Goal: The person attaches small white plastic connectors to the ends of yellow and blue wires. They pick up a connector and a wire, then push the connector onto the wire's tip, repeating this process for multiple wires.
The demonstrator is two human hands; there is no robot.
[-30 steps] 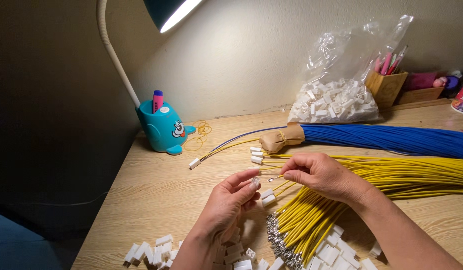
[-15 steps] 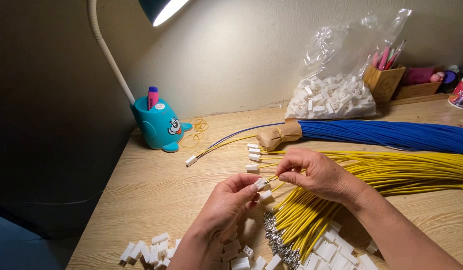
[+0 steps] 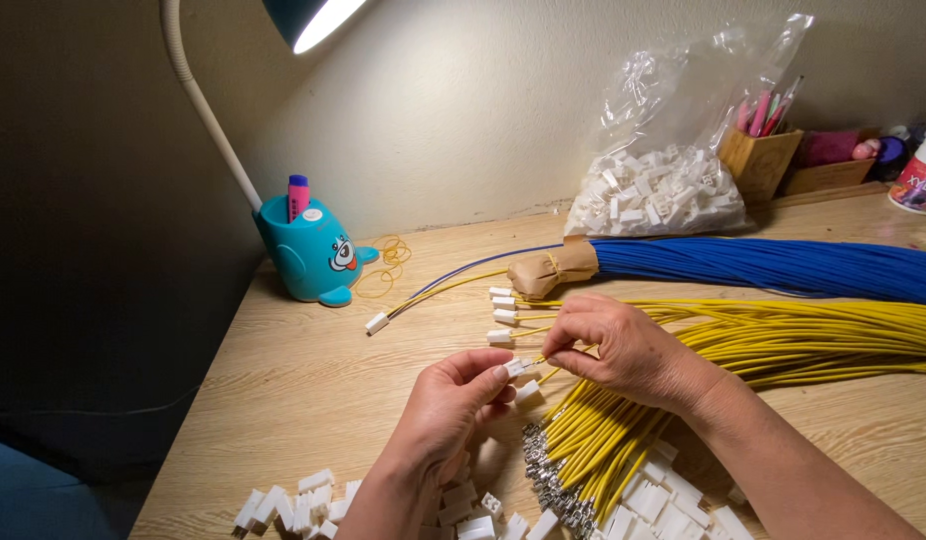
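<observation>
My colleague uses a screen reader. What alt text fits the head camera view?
Two hands meet over a wooden desk: the left hand pinches a small white connector, the right hand a yellow wire. Bundles of yellow wires and blue wires lie beside them.

Desk (image 3: 313, 390): pale wood grain is shown — matt.
Connectors (image 3: 293, 505): white plastic, smooth.
Wires (image 3: 813, 335): yellow insulation — metal tips.
Bag (image 3: 673, 150): clear glossy film.
Wrap (image 3: 555, 268): brown paper.
</observation>
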